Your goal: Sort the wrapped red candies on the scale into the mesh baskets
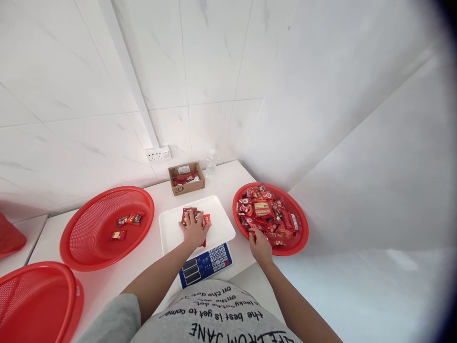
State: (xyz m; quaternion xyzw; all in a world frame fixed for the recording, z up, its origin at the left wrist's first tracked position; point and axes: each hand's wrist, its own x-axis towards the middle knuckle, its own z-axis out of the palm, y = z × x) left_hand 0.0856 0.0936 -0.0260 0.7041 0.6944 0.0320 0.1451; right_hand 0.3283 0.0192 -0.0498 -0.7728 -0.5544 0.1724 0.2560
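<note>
My left hand [194,232] lies with fingers spread on several red wrapped snack packets [189,213], which rest on the white tray [221,216] of a weighing scale. At the near left rim of a red basket [302,233], my right hand [261,247] has its fingers curled together. What those fingers hold, if anything, I cannot make out. Many small red packets fill this basket, with a larger red-and-tan pack [262,209] on top. The scale's blue keypad panel [205,264] shows below the tray, close to my body.
To the left, a red mesh basket [80,228] holds a few small packets [117,235]. Another red basket [32,309] stands nearer. Behind the scale are a cardboard box [189,188] with red packets and a clear bottle [211,163]. A wall socket [158,153] is above the table.
</note>
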